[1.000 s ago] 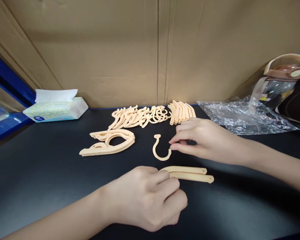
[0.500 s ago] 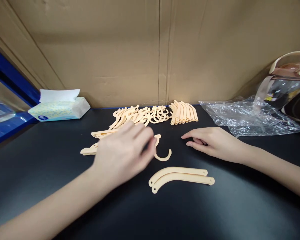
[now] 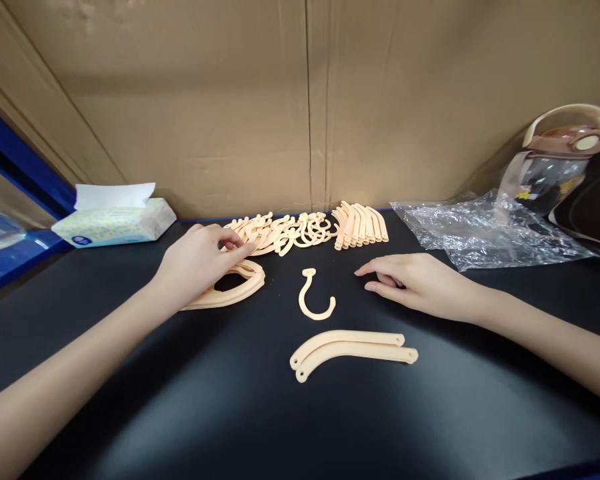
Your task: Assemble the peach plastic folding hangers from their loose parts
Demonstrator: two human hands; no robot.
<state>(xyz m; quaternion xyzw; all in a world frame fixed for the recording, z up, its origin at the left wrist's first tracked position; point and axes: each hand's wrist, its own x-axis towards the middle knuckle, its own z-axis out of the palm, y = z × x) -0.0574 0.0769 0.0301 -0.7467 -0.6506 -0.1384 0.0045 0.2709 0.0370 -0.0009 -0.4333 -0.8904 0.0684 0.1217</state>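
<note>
My left hand reaches to the left end of a heap of small cream pieces, thumb and fingertips closed together there. What they pinch is hidden among the pieces. Partly under that hand lie flat stacked cream hanger parts forming a loop shape. My right hand rests on the table, fingers apart and holding nothing. Between the hands lies one cream hanger hook, its curl toward me. In front of it, two curved hanger arms lie side by side, with holes at their ends.
A neat stack of curved hanger arms is beside the heap. At the left stands a tissue pack. Clear plastic film and a drinking bottle are at right. A cardboard wall closes off the back of the black table.
My left hand has moved left and away from the hook toward the heap, uncovering the hook and the looped parts. My right hand has stayed nearly still. The view has shifted slightly.
</note>
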